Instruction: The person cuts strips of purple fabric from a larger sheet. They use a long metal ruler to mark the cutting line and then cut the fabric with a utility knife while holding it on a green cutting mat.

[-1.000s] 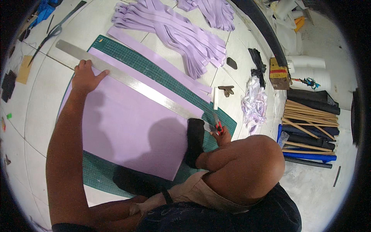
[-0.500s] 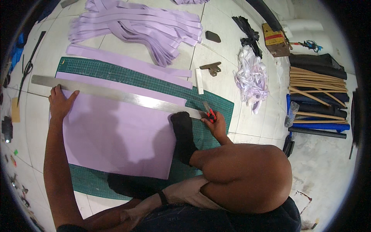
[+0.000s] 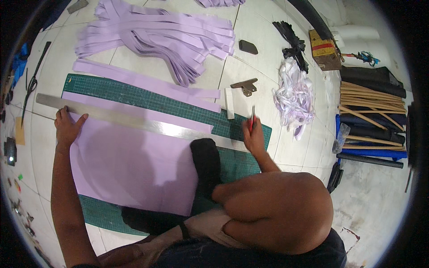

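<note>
Lifting away from where it lay by the ruler's end half a second ago, the right hand [image 3: 254,139] has swung the red-handled cutter [image 3: 252,123] round, so the blade, which leaned to the left then, now points almost straight away from the person. Its fingers are closed around the handle, slightly blurred, above the right part of the green cutting mat [image 3: 237,163]; whether the hand also touches the ruler's end cannot be told. At the other end, the left hand [image 3: 68,128] has kept its place, pressed down with thumb and fingers spread wide along the near edge of the long metal ruler [image 3: 170,129], gripping nothing between them. Beneath the ruler lies the lilac sheet [image 3: 129,165], flat on the mat, with a narrow band of it showing on the ruler's far side and the larger part on the near side. A black-socked foot [image 3: 206,158] rests across the sheet's right edge, its toes at the ruler. Beyond the band, a loose lilac strip [image 3: 147,85] runs along the mat's far edge, and past it a big bundle of strips [image 3: 156,33] spreads over the tiles. Near the cutter, a white block [image 3: 229,103] overlaps the mat's edge, with a metal clip [image 3: 246,86] just beside it.
</note>
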The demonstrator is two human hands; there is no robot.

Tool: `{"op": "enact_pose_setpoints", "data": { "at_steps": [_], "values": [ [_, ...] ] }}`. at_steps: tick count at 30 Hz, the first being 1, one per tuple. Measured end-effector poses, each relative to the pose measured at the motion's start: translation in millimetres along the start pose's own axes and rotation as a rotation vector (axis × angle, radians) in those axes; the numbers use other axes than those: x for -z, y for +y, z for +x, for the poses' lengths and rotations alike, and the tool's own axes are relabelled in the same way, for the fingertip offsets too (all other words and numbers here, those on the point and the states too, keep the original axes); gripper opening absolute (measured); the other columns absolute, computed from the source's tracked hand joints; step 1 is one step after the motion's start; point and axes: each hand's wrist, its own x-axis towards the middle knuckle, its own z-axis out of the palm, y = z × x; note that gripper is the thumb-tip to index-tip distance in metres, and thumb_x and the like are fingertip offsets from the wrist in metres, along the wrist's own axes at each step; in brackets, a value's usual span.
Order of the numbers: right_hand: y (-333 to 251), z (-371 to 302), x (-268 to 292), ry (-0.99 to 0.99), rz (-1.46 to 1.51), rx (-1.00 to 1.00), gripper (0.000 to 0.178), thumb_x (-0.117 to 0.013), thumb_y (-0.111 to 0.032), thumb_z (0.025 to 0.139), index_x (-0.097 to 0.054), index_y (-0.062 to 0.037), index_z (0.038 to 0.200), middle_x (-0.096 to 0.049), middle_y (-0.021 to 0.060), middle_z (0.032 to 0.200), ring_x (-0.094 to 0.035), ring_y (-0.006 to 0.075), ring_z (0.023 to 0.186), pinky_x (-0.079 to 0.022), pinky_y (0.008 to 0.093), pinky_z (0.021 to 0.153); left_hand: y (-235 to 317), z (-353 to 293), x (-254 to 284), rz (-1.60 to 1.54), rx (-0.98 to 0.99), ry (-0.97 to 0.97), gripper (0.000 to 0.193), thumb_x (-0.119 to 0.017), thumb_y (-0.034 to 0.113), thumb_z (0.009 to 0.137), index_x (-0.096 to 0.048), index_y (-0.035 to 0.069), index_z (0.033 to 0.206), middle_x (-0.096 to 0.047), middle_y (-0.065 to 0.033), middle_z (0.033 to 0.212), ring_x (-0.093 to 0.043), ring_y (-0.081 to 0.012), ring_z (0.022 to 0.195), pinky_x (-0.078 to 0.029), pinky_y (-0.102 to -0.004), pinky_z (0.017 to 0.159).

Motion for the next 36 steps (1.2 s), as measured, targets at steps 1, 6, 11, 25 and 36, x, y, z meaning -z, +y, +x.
{"op": "enact_pose_setpoints", "data": {
  "at_steps": [1,6,11,25,36],
  "values": [
    [0.8,22.7,2.8,0.045,0.055,0.064,0.034,-0.066,-0.019,0.091,-0.053,0.0039,0.112,-0.061,0.0222,0.092,-0.061,0.0429,0.09,-0.05,0.0489,0.082,9.2,2.2,-5.8,-0.028,0.006,-0.017,0.098,-0.076,0.058,0.076,-0.037,-0.005,0.141,-0.041,-0.0266,0.14,-0.04,-0.0426,0.131,-0.034,-0.0528,0.109],
    [-26.3,107.8,-23.1,-0.143,-0.264,0.121,0.04,-0.072,-0.025,0.088,-0.059,0.0026,0.113,-0.065,0.0255,0.099,-0.064,0.043,0.094,-0.051,0.0487,0.082,-10.3,3.3,-10.9,-0.038,-0.038,0.06,0.1,-0.078,0.056,0.076,-0.034,-0.004,0.143,-0.041,-0.0264,0.14,-0.039,-0.0437,0.131,-0.035,-0.0532,0.109],
    [-36.1,119.9,-20.8,-0.152,-0.138,-0.007,0.048,-0.079,-0.033,0.081,-0.064,0.0007,0.111,-0.07,0.0227,0.09,-0.069,0.0368,0.083,-0.053,0.0457,0.076,18.3,-1.9,3.8,-0.096,0.047,-0.024,0.105,-0.079,0.057,0.074,-0.032,0.0,0.147,-0.039,-0.0267,0.141,-0.038,-0.0459,0.131,-0.035,-0.054,0.109],
    [-41.4,70.4,-24.9,-0.423,0.567,-0.173,0.045,-0.076,-0.026,0.089,-0.058,-0.0041,0.125,-0.063,0.0003,0.084,-0.057,0.0063,0.066,-0.043,0.0221,0.055,11.8,3.8,-2.6,-0.04,0.086,-0.04,0.109,-0.08,0.058,0.072,-0.029,0.002,0.151,-0.035,-0.0269,0.144,-0.035,-0.0459,0.134,-0.036,-0.0554,0.11],
    [-39.0,70.8,-39.6,-0.448,0.373,-0.077,0.049,-0.077,-0.027,0.088,-0.061,-0.006,0.13,-0.054,-0.0029,0.079,-0.049,0.0067,0.063,-0.041,0.0234,0.054,6.9,5.8,-6.8,-0.02,0.096,-0.041,0.111,-0.08,0.06,0.071,-0.029,0.002,0.151,-0.034,-0.0251,0.145,-0.034,-0.0452,0.134,-0.036,-0.0562,0.11]
  ]
}}
